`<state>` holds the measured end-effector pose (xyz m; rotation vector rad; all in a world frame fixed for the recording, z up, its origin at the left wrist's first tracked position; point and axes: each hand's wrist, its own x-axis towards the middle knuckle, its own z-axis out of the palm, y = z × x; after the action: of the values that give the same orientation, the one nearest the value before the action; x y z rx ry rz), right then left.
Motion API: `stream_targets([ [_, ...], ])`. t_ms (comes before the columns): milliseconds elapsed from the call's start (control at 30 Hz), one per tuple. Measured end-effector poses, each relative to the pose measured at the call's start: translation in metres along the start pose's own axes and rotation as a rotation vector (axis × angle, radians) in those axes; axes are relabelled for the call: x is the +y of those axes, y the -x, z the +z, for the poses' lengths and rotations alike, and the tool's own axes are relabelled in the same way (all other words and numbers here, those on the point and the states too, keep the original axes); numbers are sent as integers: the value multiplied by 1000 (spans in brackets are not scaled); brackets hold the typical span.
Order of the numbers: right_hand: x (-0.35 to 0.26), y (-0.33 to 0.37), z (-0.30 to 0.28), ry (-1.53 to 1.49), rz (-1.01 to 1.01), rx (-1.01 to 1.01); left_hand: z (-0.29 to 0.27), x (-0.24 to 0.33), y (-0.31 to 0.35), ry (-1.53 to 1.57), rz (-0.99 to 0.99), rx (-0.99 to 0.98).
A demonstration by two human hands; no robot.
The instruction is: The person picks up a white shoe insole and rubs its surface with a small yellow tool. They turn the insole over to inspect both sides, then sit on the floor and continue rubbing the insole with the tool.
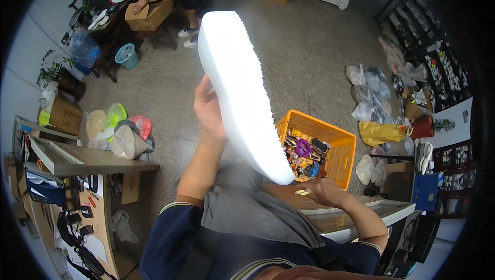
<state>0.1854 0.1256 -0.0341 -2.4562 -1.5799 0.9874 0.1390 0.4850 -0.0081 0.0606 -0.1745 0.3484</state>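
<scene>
A large white shoe sole (234,89) stands out close in front of me, its right edge ragged and its left edge smooth. My left hand (210,112) grips it from the left side, with some fingers hidden behind it. Below and right of the sole's lower end, my right hand (327,192) is closed on a small pale yellow object (304,192), whose kind I cannot make out. Beyond that hand, an orange plastic crate (337,148) on the floor holds a jumble of small coloured parts and a purple ring (303,148).
A glass-topped frame (356,218) lies beside my right arm. At left stands a cluttered desk (105,218); bags (126,141) sit beyond it. Another person's hand (139,6) rests on a cardboard box (154,14). Plastic bags (368,94) and shoe racks (446,71) line the right.
</scene>
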Motion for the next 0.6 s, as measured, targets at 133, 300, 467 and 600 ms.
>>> stream_targets([
  [133, -2, 1, -2, -1, -5, 11, 6, -5, -3, -25, 29, -100],
  [300, -5, 2, -8, 3, -16, 13, 6, -4, -3, -79, 36, -126],
  [467, -4, 1, -7, 17, 18, -16, 2, -4, -7, -166, 33, -245],
  [600, -2, 0, -4, -3, 5, -10, 2, -5, -4, -242, 55, -149],
])
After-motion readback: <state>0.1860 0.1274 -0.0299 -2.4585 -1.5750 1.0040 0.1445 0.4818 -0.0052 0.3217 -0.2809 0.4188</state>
